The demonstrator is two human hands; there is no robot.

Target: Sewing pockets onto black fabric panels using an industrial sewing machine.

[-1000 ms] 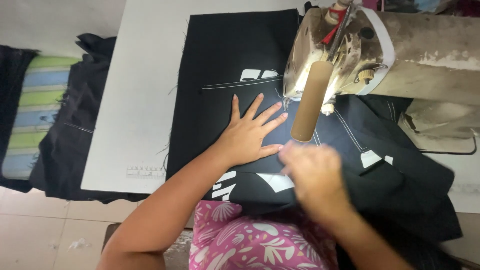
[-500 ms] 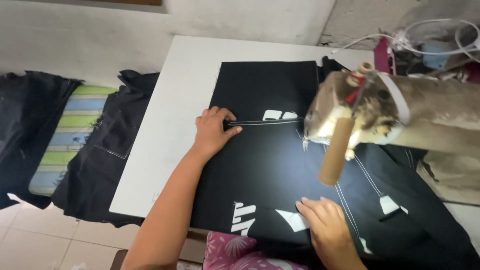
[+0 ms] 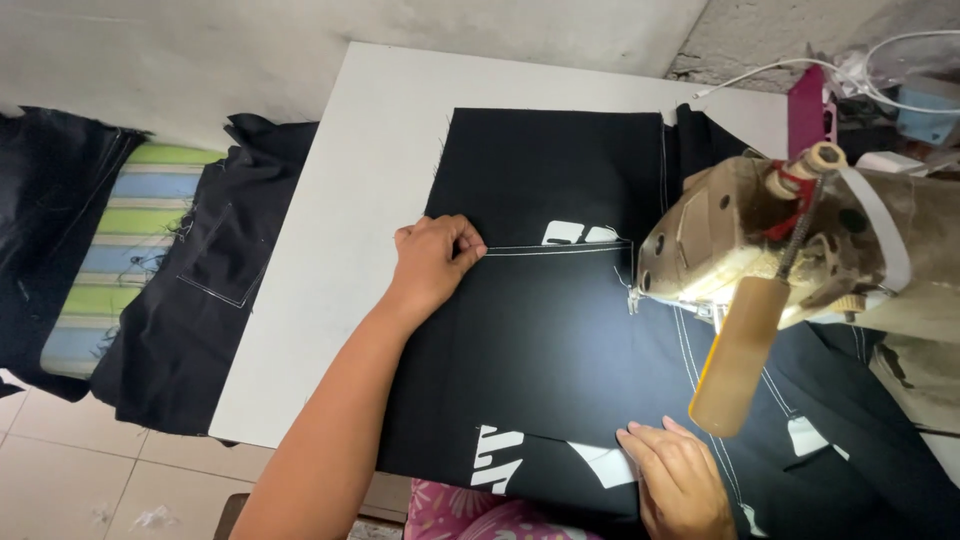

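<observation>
- The left hand is closed in a pinch on the black woven fabric panel with white printed shapes, gripping the left end of a white-stitched fold line, apparently to keep that line taut.
- The right hand lies flat and spread on the same fabric at the near edge of the white rectangular worktop, pressing it down and gripping nothing.
- The fabric covers the worktop's middle and runs right, under the head of the worn beige sewing machine.
- A tan wooden handle hangs off the machine above the cloth.
- More dark cloth pieces drape off the worktop's left edge over a striped cushion.
</observation>
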